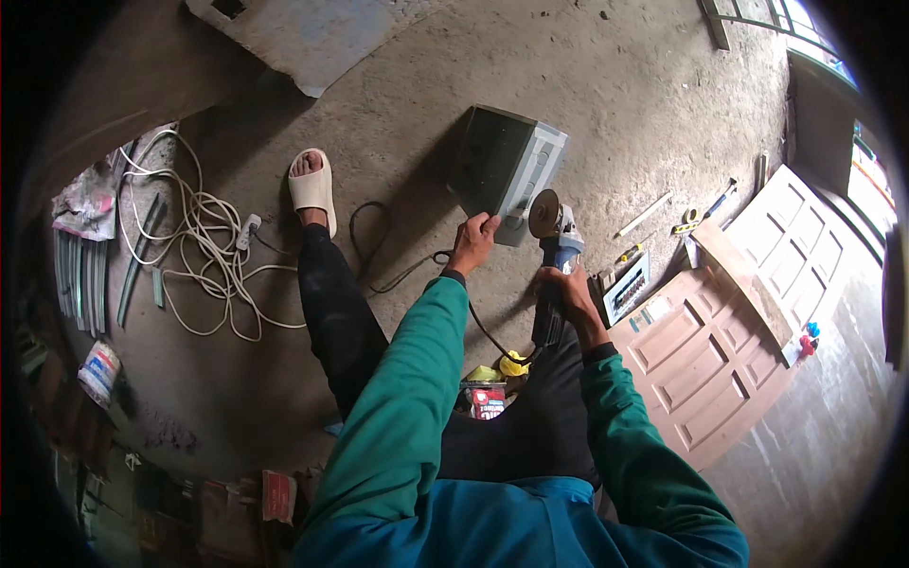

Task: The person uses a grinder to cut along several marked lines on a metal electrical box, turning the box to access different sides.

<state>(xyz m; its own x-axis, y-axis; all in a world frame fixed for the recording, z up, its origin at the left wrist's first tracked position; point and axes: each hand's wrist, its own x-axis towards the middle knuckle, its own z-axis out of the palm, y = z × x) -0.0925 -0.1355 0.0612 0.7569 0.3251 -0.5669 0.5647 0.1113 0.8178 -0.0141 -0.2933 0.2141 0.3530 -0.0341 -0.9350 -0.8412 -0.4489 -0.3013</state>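
My left hand [474,242] has its fingers closed on the near edge of a dark grey metal box [492,161], which has a lighter side strip facing right and rests on the concrete floor. My right hand [571,292] is wrapped around the body of a blue and black angle grinder [561,248]. The grinder's round disc [543,213] is up beside the box's near right corner; whether it touches the box I cannot tell. A black power cord [488,329] hangs from the grinder's rear and loops across the floor to the left.
Tangled white cords with a socket [249,232] and metal strips [83,284] lie left of my sandalled foot [312,189]. Panelled doors [701,398], a drill-bit case [626,289] and small tools lie right. Yellow bags [513,364] lie between my legs. A slab [284,28] is at the upper left.
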